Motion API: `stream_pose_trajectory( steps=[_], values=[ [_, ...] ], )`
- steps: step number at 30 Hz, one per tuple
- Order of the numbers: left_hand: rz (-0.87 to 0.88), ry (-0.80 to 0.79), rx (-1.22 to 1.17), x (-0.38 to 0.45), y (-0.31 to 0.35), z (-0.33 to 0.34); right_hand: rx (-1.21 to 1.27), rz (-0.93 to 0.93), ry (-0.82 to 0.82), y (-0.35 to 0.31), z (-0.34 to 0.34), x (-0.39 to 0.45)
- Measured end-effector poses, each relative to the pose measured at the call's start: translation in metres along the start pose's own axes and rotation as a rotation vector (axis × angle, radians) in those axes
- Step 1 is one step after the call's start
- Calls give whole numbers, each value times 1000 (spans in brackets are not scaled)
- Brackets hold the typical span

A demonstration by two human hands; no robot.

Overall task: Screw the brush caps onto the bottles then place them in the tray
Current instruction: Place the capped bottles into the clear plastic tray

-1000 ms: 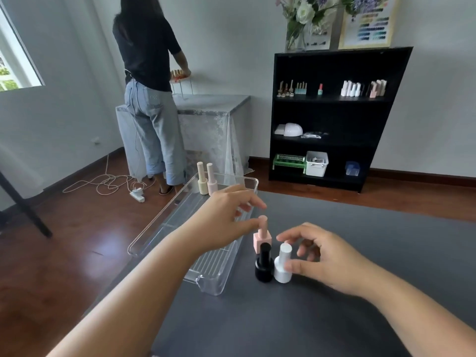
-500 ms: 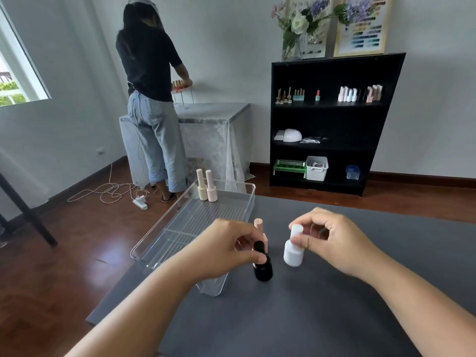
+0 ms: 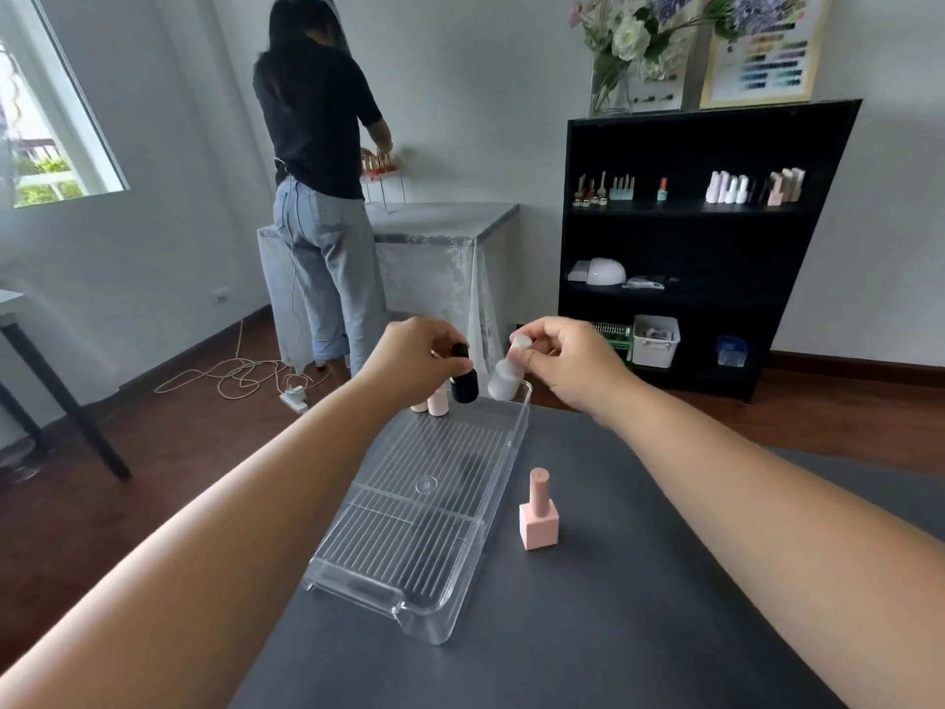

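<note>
Both hands are now carrying capped bottles from the worktop over the clear ribbed plastic tray (image 3: 514,447).
Left hand (image 3: 409,360) is gripping the round black bottle (image 3: 464,383), right hand (image 3: 567,358) the round white bottle (image 3: 502,383); next comes lowering them beside the two bottles already standing there.

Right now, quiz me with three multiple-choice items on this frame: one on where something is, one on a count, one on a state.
1. Where does the square pink bottle stand?
A. inside the tray
B. on the dark table, right of the tray
C. on the black shelf

2. How many bottles are held in hands?
A. none
B. two
C. four

3. What state is the square pink bottle's cap in?
A. on the bottle, upright
B. lying beside the bottle
C. held in the right hand

Answers:
1. B: it stands on the table, just outside the clear tray.
2. B: the left hand holds the black bottle and the right hand the white bottle, both over the tray's far end.
3. A: the tall pink cap sits upright on top of the bottle.
</note>
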State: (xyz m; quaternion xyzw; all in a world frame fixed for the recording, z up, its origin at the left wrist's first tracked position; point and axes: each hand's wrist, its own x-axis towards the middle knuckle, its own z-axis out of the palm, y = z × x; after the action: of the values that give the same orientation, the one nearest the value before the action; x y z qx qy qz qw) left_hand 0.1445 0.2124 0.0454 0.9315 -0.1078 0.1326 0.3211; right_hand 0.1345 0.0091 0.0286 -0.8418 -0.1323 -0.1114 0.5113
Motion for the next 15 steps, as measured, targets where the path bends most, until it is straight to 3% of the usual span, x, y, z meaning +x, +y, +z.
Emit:
stream_pose_trajectory(
  steps=[7,15],
  values=[
    [-38,-68,232,21,-25,28,-448,90,-112,15,40,27],
    [-16,-4,243,22,-33,41,-528,99,-113,22,63,41]
  ],
)
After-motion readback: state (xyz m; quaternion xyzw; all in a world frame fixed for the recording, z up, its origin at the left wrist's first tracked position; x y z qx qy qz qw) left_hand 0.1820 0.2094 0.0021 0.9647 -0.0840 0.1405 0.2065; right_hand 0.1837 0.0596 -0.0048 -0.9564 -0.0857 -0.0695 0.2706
